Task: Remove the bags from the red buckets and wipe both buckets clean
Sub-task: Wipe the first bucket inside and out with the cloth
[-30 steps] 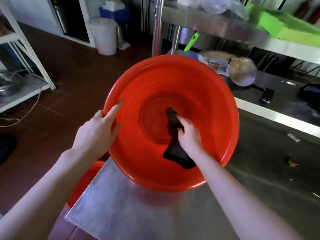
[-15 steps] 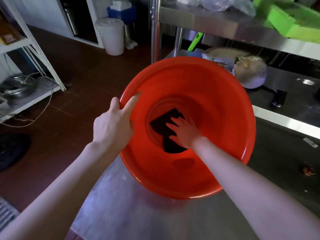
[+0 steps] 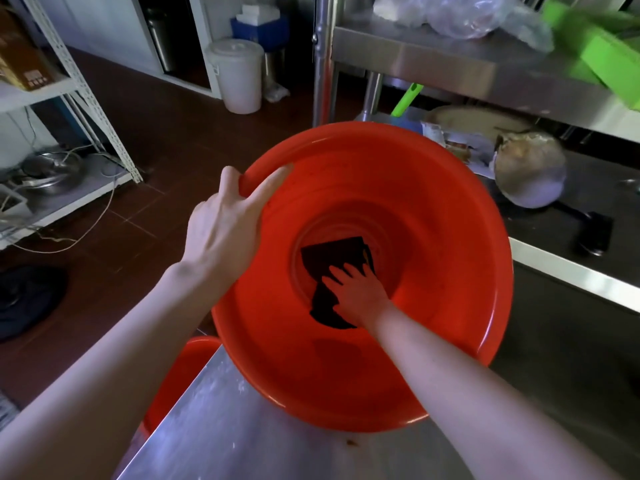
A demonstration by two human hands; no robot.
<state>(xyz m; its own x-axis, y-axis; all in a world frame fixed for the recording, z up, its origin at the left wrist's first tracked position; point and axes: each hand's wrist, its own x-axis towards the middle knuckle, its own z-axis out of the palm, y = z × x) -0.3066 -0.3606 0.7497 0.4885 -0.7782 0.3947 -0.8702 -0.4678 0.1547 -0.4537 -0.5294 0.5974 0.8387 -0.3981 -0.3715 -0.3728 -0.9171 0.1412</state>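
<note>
Bucket [image 3: 433, 230] is seen mid-frame, tilted toward the camera, its lower side resting on the steel table [image 3: 242, 445] near the corner. Its rim at left-centre is grasped by the left hand [image 3: 225, 233], digits curled over the edge. A dark cloth [image 3: 332, 254] is pressed flat onto the bucket floor by the right hand [image 3: 360, 292], fingers straight and spread (nothing pinched). A second bucket [image 3: 183, 368] is partly hidden beside the table edge, lower left. A white bin [image 3: 239, 74] is seen on the floor, upper left-centre.
</note>
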